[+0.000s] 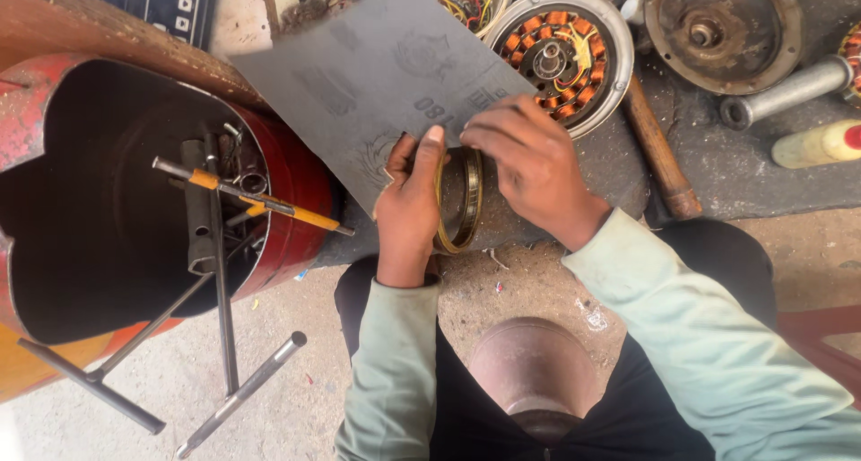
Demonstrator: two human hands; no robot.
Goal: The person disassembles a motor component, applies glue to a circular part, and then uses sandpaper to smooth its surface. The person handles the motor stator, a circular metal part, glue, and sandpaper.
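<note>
My left hand (408,205) pinches the near edge of a grey sandpaper sheet (377,75), thumb on top. My right hand (529,160) also grips that edge, fingers curled over it. Between both hands stands a brass-coloured metal ring (466,205) on edge, partly hidden by the paper and my left hand. The sheet tilts up and away, covering part of the workbench behind it.
A red metal drum (287,183) with tools inside, including a yellow-handled screwdriver (269,207), sits at left. A copper-wound motor stator (560,57), a rusty round housing (722,30), a wooden hammer handle (659,156), a grey pipe (789,89) and a pale bottle (816,144) lie beyond.
</note>
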